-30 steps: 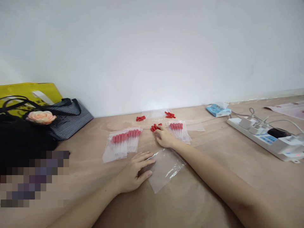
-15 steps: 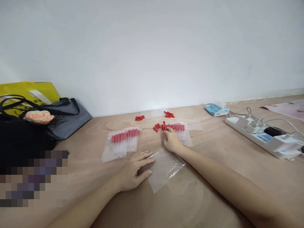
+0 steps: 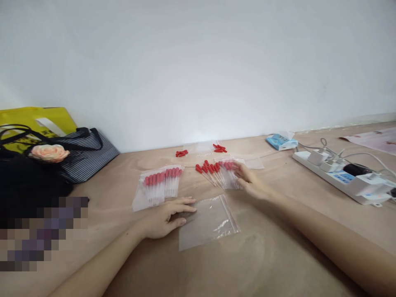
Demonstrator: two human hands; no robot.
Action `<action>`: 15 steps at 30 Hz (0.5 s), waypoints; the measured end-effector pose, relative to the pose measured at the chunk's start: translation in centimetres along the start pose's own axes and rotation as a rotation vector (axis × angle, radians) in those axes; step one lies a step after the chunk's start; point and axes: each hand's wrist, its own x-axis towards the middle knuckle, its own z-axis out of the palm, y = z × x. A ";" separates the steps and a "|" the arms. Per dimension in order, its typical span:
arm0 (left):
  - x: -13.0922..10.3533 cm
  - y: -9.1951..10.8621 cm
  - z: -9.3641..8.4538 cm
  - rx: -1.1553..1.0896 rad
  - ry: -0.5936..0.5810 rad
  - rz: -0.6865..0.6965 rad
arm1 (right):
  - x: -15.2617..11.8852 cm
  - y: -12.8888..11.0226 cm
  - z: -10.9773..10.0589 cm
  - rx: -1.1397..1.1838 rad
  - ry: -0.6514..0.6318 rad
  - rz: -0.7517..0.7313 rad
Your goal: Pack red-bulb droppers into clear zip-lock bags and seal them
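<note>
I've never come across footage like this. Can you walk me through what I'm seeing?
There is no machine: a person works bare-handed, and the single current picture comes from a camera worn on the head, looking forward and down.

The left hand rests at the edge of a flat clear bag. The right hand is at a clear bag of red-topped droppers; whether it grips it, I can't tell.

Beside that bag lie loose red-topped droppers, with two filled bags further left. Small red pieces lie near the wall. A power strip sits at the right.
</note>
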 end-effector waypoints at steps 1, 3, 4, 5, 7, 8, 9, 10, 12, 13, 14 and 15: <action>0.0 0.0 0.0 -0.018 0.019 -0.012 | -0.6 0.5 -0.5 -0.007 0.008 -0.017; 0.1 0.4 0.3 -0.030 0.112 -0.048 | -1.7 1.0 -1.6 -0.091 0.060 -0.056; 0.1 0.7 0.7 -0.022 0.167 -0.065 | -2.1 1.0 -2.1 -0.161 0.086 -0.087; 0.1 1.1 1.1 -0.006 0.206 -0.074 | -2.3 0.8 -2.7 -0.245 0.101 -0.129; 0.2 2.0 2.1 0.034 0.207 -0.066 | -2.6 0.3 -3.7 -0.437 0.088 -0.234; 0.2 2.4 2.6 0.054 0.183 -0.060 | -2.6 -0.1 -4.1 -0.528 0.055 -0.285; 0.2 2.7 2.9 0.076 0.154 -0.052 | -2.6 -0.4 -4.4 -0.592 0.009 -0.331; 0.2 2.9 3.3 0.100 0.127 -0.048 | -2.5 -0.7 -4.6 -0.616 -0.053 -0.371; 0.2 3.1 3.7 0.142 0.096 -0.046 | -2.5 -1.0 -4.9 -0.540 -0.218 -0.429; 0.2 3.0 3.8 0.154 0.095 -0.050 | -2.5 -1.1 -4.9 -0.463 -0.304 -0.436; 0.3 2.9 3.8 0.160 0.099 -0.054 | -2.6 -1.0 -5.0 -0.380 -0.377 -0.427; 0.3 2.7 3.9 0.161 0.105 -0.057 | -2.6 -0.9 -5.0 -0.305 -0.433 -0.405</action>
